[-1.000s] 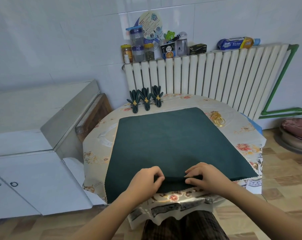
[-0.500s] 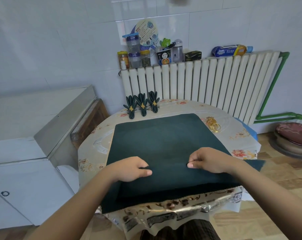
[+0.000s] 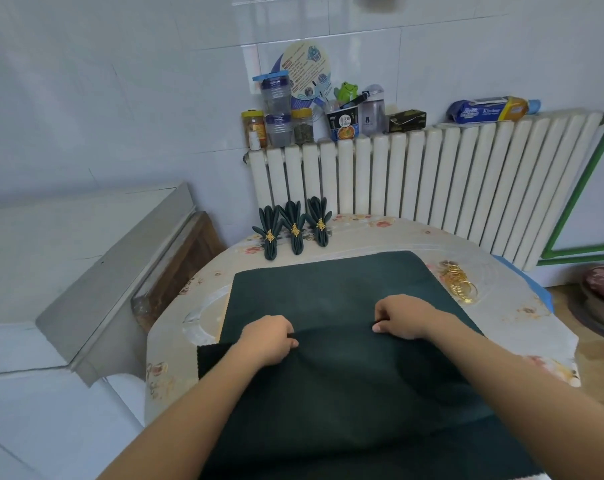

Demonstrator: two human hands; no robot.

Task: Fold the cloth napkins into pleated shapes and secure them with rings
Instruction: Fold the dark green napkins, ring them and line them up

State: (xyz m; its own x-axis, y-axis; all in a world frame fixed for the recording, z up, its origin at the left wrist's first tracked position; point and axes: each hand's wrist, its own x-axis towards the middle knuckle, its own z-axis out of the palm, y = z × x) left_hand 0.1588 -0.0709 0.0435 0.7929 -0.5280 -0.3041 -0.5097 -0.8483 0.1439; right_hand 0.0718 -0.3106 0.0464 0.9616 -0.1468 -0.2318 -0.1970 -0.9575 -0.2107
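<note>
Square dark-green woven napkin on the table, its folded edge pinched by curled left hand and right hand.

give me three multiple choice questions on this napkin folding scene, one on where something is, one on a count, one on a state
1. Where does the pile of loose gold metal rings lie?
A. on the white ribbed radiator
B. on the floral-covered table, right of the spread cloth
C. on the left white cabinet

2. How many finished pleated dark green napkins with gold rings stand at the table's far edge?
A. two
B. three
C. five

3. What are the hands doing to the large dark green cloth napkin?
A. both pinch a fold of it
B. both hover above it
C. only one touches it

Answers: 1 B, the rings lie on the tabletop beside the cloth's right edge. 2 B, three ringed napkins stand in a row before the radiator. 3 A, the left hand and the right hand each have fingers curled on a raised fold.
</note>
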